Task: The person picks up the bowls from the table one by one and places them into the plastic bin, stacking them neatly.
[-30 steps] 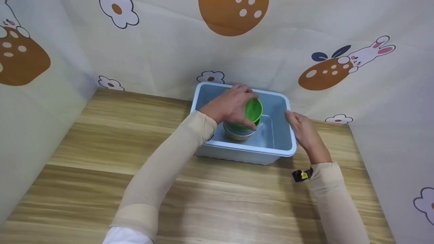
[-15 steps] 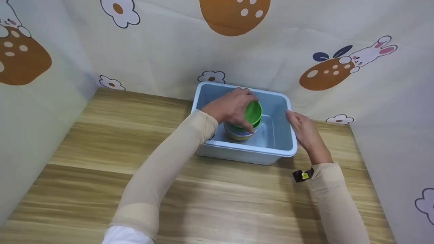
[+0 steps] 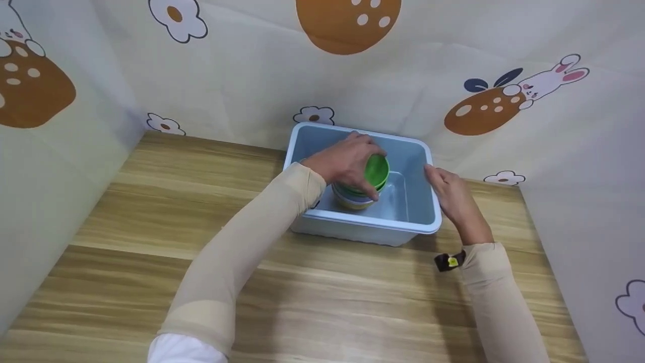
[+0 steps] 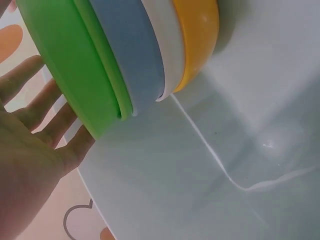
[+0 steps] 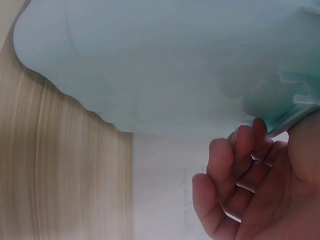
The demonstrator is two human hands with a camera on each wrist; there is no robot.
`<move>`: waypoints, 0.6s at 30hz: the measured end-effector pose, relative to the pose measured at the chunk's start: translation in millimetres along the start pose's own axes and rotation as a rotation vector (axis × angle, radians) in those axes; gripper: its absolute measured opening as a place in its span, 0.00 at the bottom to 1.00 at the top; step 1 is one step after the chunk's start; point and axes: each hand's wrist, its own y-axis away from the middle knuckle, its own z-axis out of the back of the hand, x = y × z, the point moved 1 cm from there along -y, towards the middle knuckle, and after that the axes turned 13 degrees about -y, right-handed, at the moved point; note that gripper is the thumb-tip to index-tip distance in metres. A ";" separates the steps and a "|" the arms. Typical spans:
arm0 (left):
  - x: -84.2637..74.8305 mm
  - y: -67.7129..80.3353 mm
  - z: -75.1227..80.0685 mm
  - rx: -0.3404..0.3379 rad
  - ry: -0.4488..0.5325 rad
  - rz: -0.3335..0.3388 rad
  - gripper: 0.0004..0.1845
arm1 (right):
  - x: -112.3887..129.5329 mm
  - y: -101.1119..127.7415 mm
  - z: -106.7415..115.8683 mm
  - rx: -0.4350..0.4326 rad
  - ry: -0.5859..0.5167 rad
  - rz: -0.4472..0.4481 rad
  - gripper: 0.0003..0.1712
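Observation:
A stack of nested bowls stands inside a light blue plastic bin (image 3: 363, 222). Topmost is a green bowl (image 3: 377, 171); the left wrist view shows a second green rim just under it, then a blue bowl (image 4: 131, 55), a white bowl (image 4: 166, 45) and a yellow bowl (image 4: 200, 40). My left hand (image 3: 345, 160) holds the top green bowl from above, thumb on the near side and fingers on the far side. At the bin's right wall, my right hand (image 3: 453, 199) grips the rim, with fingers curled beneath it in the right wrist view.
The bin sits on a wood-grain table (image 3: 322, 292), close to the back wall covering (image 3: 242, 75) printed with rabbits and flowers. Similar panels rise on the left and right. The bin's bare floor (image 3: 395, 201) shows to the right of the stack.
My left hand has lowered the green bowl slightly, and it now sits closer on the bowls below. The right hand stays on the rim of the bin.

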 end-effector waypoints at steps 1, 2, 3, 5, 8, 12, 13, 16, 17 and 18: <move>0.3 0.0 -0.1 0.004 -0.005 -0.002 0.52 | 0.1 -0.3 -0.1 -0.001 0.002 0.003 0.47; 0.7 0.0 -0.3 0.008 -0.008 -0.001 0.52 | -0.1 -0.6 -0.3 -0.002 0.004 0.006 0.47; 1.1 0.0 -0.5 0.013 -0.009 -0.001 0.52 | 0.1 -0.7 -0.5 -0.002 0.005 0.009 0.47; 2.0 0.1 -1.5 0.025 -0.014 -0.003 0.52 | 0.1 -0.8 -1.2 -0.009 0.009 0.017 0.46; 3.3 0.2 -2.7 0.047 -0.013 -0.001 0.53 | 0.5 -0.6 -2.2 -0.019 0.018 0.033 0.45; 3.4 -0.7 -3.4 0.069 0.000 0.003 0.54 | 1.0 1.0 -1.8 -0.021 0.020 0.033 0.45; 3.1 -1.1 -3.4 0.071 0.002 0.008 0.54 | 1.0 1.3 -1.4 -0.014 0.015 0.030 0.45; 1.7 -2.1 -3.4 0.076 0.005 0.025 0.55 | 0.4 2.6 -0.3 -0.005 0.006 0.018 0.46; 1.1 -2.6 -3.5 0.077 0.004 0.026 0.55 | 0.0 3.2 0.2 -0.001 0.006 0.012 0.47; 0.5 -2.8 -3.5 0.079 0.002 0.027 0.55 | -0.5 3.7 0.8 0.001 0.006 0.005 0.47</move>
